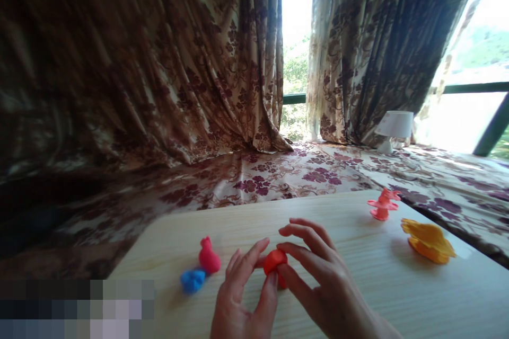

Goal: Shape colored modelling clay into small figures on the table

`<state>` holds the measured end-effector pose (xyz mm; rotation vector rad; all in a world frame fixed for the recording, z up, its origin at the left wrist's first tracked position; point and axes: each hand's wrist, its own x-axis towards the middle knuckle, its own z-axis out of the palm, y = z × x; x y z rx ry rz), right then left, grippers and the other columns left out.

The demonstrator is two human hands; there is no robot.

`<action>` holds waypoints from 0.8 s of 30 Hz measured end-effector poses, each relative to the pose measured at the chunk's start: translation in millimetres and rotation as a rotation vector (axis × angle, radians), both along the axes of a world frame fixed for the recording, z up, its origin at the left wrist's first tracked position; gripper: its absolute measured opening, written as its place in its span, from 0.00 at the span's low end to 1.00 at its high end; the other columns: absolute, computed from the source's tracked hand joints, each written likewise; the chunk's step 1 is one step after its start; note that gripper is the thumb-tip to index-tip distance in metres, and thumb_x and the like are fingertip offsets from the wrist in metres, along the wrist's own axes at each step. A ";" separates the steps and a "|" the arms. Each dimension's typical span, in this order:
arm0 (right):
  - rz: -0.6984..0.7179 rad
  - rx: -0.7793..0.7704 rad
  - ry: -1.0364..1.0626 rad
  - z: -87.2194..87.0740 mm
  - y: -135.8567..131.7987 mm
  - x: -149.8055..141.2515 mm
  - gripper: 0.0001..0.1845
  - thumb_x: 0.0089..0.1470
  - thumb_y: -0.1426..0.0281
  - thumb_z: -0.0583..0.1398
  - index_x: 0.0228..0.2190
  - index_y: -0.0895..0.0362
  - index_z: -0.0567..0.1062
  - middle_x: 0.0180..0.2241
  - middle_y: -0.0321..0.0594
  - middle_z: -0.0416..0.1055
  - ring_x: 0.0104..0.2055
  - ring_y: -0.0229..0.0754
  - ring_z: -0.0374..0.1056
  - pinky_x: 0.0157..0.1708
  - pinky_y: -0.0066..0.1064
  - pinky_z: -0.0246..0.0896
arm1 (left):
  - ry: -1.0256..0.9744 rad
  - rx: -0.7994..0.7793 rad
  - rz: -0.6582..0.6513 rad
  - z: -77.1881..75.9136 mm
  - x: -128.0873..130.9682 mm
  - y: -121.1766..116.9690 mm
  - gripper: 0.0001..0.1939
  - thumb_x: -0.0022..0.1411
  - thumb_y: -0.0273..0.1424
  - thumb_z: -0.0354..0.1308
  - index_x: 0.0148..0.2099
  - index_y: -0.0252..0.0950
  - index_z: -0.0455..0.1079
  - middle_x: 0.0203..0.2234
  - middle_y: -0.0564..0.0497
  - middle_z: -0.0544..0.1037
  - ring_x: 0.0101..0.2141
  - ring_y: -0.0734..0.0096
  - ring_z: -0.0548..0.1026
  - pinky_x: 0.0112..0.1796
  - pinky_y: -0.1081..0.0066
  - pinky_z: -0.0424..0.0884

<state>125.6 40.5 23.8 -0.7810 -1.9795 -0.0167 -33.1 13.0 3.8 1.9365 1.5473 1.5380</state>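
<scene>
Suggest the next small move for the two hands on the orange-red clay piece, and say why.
Probably a gentle pinch to firm up the orange-red clay piece: the left hand and right hand both have fingertips at it, and its rounded upper part sits above a lower bulge, so light, even pressure seems safest.

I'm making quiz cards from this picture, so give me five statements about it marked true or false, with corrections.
1. The left hand and right hand both touch the red-orange piece. True.
2. The pink piece lies beside the blue lump. True.
3. The blue lump is nearer the right hand. False: the left hand is nearer.
4. The yellow piece is on the table's right side. True.
5. The lamp stands on the table. False: it stands beyond it.
</scene>
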 end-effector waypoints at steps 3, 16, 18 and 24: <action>0.006 0.045 -0.034 0.2 -0.4 0.4 0.11 0.55 0.77 0.58 0.41 0.55 0.74 0.44 0.45 0.70 0.54 0.49 0.60 0.48 0.42 0.66 | 0.021 0.127 0.010 -0.7 5.2 -0.5 0.17 0.53 0.28 0.58 0.46 0.47 0.73 0.38 0.53 0.81 0.40 0.62 0.78 0.54 0.54 0.64; -0.006 0.023 0.027 2.8 0.3 0.1 0.10 0.53 0.72 0.60 0.39 0.55 0.73 0.44 0.46 0.70 0.53 0.50 0.61 0.47 0.42 0.67 | -0.341 -0.132 -0.031 -2.6 11.4 0.3 0.13 0.54 0.36 0.58 0.43 0.42 0.73 0.37 0.50 0.81 0.40 0.63 0.78 0.48 0.61 0.71; -0.003 0.026 0.016 1.8 1.2 -0.1 0.08 0.53 0.73 0.60 0.38 0.54 0.73 0.44 0.45 0.70 0.53 0.49 0.62 0.47 0.42 0.67 | -0.319 -0.088 -0.004 -2.8 11.8 -0.1 0.12 0.54 0.35 0.58 0.42 0.42 0.73 0.37 0.51 0.81 0.40 0.62 0.78 0.49 0.59 0.69; 0.000 0.084 -0.026 0.4 1.2 0.7 0.10 0.55 0.75 0.58 0.40 0.54 0.74 0.42 0.45 0.71 0.53 0.49 0.62 0.46 0.41 0.67 | 0.147 0.185 0.027 4.2 2.1 -0.1 0.16 0.54 0.27 0.58 0.46 0.46 0.71 0.38 0.54 0.81 0.41 0.63 0.77 0.54 0.55 0.63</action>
